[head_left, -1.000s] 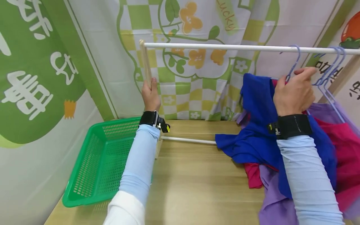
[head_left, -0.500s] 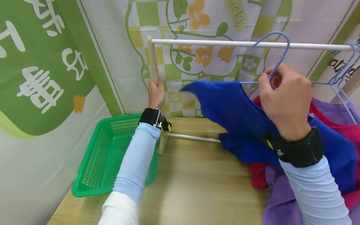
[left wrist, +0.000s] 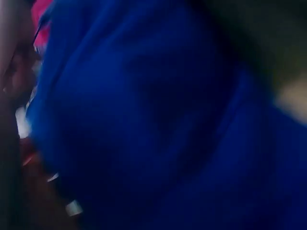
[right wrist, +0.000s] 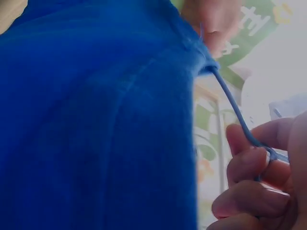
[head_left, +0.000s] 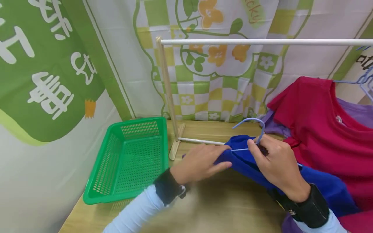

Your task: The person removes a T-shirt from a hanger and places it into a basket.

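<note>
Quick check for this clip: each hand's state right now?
Left hand: open, touching the blue shirt.
Right hand: closed, holding the light-blue hanger.

Blue garment [head_left: 247,171], 4 o'clock: matt cloth. Hanger [head_left: 240,149]: smooth, seemingly plastic-coated. Red shirt [head_left: 314,129], 3 o'clock: matt cloth. Basket [head_left: 140,158], 8 o'clock: perforated plastic, lightly glossy. Rail [head_left: 262,42], 1 o'clock: smooth, satin. Post [head_left: 167,87], 11 o'clock: wood, matt. Table [head_left: 189,213], 6 o'clock: wood-grained, faint sheen.

Held garment [head_left: 251,171]: solid blue | hanger [head_left: 264,125]: periwinkle | hung shirt [head_left: 314,126]: plain crimson | rear garment [head_left: 359,110]: lilac | basket [head_left: 99,168]: bright green | rail [head_left: 247,42]: white | rack post [head_left: 168,90]: pale wood | tabletop [head_left: 221,213]: tan, wood-grained | backdrop [head_left: 201,106]: green, yellow, white checks, orange floral print | side panel [head_left: 17,97]: green, white lettering | sleeves [head_left: 137,207]: light blue | wristbands [head_left: 167,187]: black
</note>
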`<action>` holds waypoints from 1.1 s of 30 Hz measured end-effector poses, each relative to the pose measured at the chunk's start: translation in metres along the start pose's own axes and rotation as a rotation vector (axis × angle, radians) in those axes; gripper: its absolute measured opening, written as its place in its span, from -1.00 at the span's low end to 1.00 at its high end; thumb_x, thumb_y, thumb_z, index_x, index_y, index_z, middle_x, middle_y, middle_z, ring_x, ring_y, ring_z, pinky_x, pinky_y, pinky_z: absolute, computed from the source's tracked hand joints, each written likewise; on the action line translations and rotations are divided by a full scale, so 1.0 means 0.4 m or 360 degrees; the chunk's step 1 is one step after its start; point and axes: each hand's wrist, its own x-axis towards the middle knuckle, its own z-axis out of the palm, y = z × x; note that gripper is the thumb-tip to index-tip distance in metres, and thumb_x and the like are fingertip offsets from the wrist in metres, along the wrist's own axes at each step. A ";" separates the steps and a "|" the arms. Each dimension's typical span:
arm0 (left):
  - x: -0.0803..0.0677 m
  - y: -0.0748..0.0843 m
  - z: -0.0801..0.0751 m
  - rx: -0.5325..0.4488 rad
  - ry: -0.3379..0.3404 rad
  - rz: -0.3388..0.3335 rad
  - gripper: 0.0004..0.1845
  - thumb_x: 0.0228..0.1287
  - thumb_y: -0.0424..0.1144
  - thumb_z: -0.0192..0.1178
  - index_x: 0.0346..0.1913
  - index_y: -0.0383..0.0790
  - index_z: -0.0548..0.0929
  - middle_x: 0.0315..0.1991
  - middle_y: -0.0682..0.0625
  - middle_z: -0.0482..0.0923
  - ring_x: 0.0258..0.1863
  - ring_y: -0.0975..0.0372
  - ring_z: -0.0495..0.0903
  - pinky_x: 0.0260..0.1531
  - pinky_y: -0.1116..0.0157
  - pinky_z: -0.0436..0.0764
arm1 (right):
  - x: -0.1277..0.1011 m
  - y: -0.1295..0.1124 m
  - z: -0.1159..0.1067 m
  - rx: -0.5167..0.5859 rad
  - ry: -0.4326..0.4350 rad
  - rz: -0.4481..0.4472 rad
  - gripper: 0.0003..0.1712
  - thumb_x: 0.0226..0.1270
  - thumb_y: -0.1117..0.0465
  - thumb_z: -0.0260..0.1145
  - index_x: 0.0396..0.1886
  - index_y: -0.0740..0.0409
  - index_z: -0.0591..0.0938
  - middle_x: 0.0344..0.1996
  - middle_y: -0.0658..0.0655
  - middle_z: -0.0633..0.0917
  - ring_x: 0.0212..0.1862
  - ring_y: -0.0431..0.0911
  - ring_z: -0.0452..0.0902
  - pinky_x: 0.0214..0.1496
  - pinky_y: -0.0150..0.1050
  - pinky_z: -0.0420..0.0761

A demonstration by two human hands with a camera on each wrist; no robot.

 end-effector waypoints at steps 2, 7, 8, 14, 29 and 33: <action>-0.027 0.018 0.040 0.0176 0.0158 0.0055 -0.74 0.66 0.01 0.07 0.02 -0.06 0.66 -0.29 0.12 0.72 -0.31 0.28 0.72 -0.33 0.29 0.65 | -0.002 0.001 -0.022 -0.0010 -0.0017 -0.0037 -0.60 0.29 0.34 0.47 -0.58 -0.05 0.46 -0.64 -0.15 0.32 -0.54 -0.34 0.20 -0.50 -0.44 0.16; -0.091 0.005 0.087 0.0344 0.0533 0.0026 -0.67 0.68 -0.05 0.03 -0.32 0.01 0.65 -0.54 0.20 0.58 -0.57 0.35 0.59 -0.60 0.37 0.48 | -0.025 0.041 -0.085 -0.0097 -0.0104 -0.0021 -0.76 0.22 0.29 0.55 -0.45 -0.09 0.66 -0.62 -0.21 0.45 -0.55 -0.42 0.21 -0.53 -0.45 0.18; -0.102 0.001 0.091 0.0349 0.0569 0.0013 -0.63 0.70 -0.03 -0.01 -0.33 0.02 0.66 -0.55 0.21 0.57 -0.59 0.36 0.57 -0.62 0.40 0.45 | -0.035 0.055 -0.099 -0.0106 -0.0118 0.0002 -0.82 0.24 0.27 0.55 -0.40 -0.07 0.71 -0.59 -0.20 0.53 -0.53 -0.44 0.25 -0.51 -0.46 0.21; -0.152 -0.012 0.107 0.0263 0.0720 -0.0097 -0.48 0.75 0.03 -0.17 -0.45 -0.06 0.54 -0.67 0.14 0.29 -0.70 0.34 0.30 -0.69 0.46 0.19 | -0.111 0.145 -0.179 0.0153 -0.0054 0.0171 -0.81 0.36 0.49 0.40 -0.28 0.13 0.80 -0.43 -0.20 0.70 -0.32 -0.52 0.52 -0.16 -0.67 0.47; 0.073 0.096 0.229 0.0059 0.0186 -0.0182 -0.63 0.71 -0.04 -0.02 -0.38 -0.04 0.51 -0.65 0.14 0.29 -0.59 0.24 0.60 -0.65 0.35 0.34 | 0.161 0.034 -0.102 0.0715 0.0035 0.0504 -0.74 0.56 0.23 0.32 -0.04 0.37 0.78 -0.41 -0.21 0.78 -0.39 -0.31 0.75 -0.33 -0.50 0.70; 0.084 0.125 0.277 0.0004 0.0041 -0.0186 -0.60 0.74 0.00 -0.09 -0.39 0.00 0.49 -0.65 0.17 0.33 -0.55 0.28 0.65 -0.65 0.41 0.33 | 0.250 -0.003 -0.041 0.0718 0.0172 0.0490 -0.67 0.61 0.14 0.28 -0.06 0.35 0.78 -0.47 -0.18 0.71 -0.52 -0.29 0.61 -0.46 -0.48 0.62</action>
